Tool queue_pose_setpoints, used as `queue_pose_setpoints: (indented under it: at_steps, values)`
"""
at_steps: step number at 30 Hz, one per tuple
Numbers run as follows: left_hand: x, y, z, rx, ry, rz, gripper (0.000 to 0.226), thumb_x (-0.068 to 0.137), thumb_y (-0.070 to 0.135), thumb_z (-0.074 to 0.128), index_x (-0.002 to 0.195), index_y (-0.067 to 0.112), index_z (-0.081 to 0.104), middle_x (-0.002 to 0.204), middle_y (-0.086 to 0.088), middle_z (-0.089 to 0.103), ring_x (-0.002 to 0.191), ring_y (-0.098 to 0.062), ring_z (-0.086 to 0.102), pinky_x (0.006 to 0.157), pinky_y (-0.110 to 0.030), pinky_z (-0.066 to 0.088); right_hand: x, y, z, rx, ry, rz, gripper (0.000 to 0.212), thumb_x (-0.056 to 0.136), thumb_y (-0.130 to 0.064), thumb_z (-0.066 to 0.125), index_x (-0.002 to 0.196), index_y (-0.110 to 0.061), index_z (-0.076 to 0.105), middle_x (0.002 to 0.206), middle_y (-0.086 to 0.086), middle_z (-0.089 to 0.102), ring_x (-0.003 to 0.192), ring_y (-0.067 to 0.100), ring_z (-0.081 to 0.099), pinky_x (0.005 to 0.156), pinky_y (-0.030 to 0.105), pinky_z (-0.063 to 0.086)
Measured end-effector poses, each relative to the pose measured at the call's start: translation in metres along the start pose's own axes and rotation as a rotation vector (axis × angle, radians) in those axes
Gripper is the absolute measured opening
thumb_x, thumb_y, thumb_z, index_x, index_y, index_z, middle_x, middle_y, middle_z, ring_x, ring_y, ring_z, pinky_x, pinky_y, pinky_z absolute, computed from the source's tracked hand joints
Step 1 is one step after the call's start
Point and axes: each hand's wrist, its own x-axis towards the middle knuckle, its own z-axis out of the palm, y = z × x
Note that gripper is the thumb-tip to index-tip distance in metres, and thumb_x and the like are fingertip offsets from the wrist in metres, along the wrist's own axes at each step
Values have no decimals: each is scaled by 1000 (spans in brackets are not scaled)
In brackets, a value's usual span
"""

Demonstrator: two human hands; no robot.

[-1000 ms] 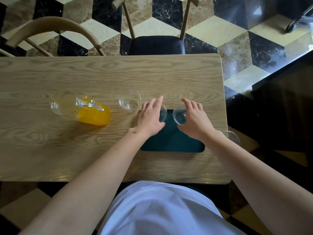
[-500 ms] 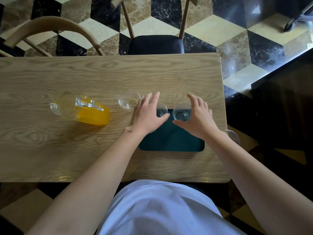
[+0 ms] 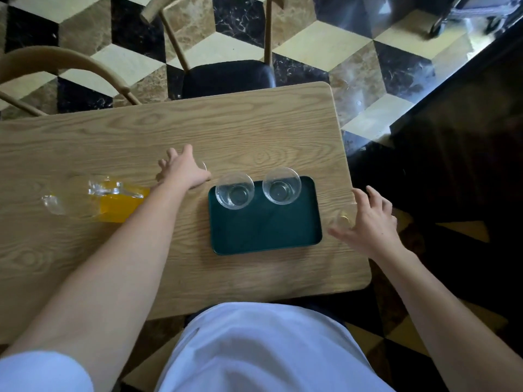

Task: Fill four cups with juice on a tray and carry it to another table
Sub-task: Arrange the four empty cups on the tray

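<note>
A dark green tray (image 3: 266, 224) lies on the wooden table (image 3: 226, 131) near its right end. Two empty clear glass cups (image 3: 234, 190) (image 3: 281, 185) stand side by side on the tray's far edge. My left hand (image 3: 181, 171) hovers with spread fingers over a third cup (image 3: 203, 166) on the table left of the tray; only a bit of that cup's rim shows. My right hand (image 3: 368, 222) is open around a fourth cup (image 3: 343, 217) at the table's right edge. A glass pitcher (image 3: 113, 203) of orange juice stands further left, partly behind my left forearm.
A dark-seated wooden chair (image 3: 226, 76) is tucked in at the table's far side, and another chair's curved back (image 3: 56, 60) is at the far left. The table's right edge drops to a patterned marble floor, beside a dark area.
Both hands have let go of the two cups on the tray and moved apart: the left one to the cup left of the tray, the right one to the cup at the table's right edge.
</note>
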Motion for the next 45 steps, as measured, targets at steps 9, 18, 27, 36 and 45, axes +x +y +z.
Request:
queue_pose_setpoints:
  at_steps: [9,18,27,36,45]
  values:
    - [11,-3,12,22,-20,22,107,71,42,89,157,27,26,158,-19,27,144,-45,29,114,-60,33,8,15,14,46,-56,22,108,71,-38,80,155,-31,12,161,6,13,143,32,21,106,50,42]
    - [9,-7,17,-20,76,49,102,67,40,92,146,12,34,150,-19,39,138,-44,38,111,-53,37,3,14,21,76,-48,16,100,76,-28,78,154,-27,18,155,7,25,138,31,27,100,43,45]
    - [-15,-7,8,-49,159,97,94,73,45,86,150,19,38,145,-17,34,132,-41,39,106,-53,43,-2,-4,11,83,-16,0,94,75,-28,77,152,-24,23,145,8,33,131,30,32,93,42,48]
    - [-111,-12,-9,-175,353,256,99,77,43,84,155,21,28,141,-16,37,130,-37,38,106,-44,40,-33,-56,-2,127,73,-127,101,75,-36,75,154,-20,14,147,7,33,133,29,31,99,40,43]
    - [-184,-29,80,-274,223,376,110,73,36,88,157,14,20,149,-13,39,135,-28,34,109,-40,38,-65,-85,36,247,16,-301,111,74,-24,77,155,-23,1,139,5,36,125,25,34,95,39,45]
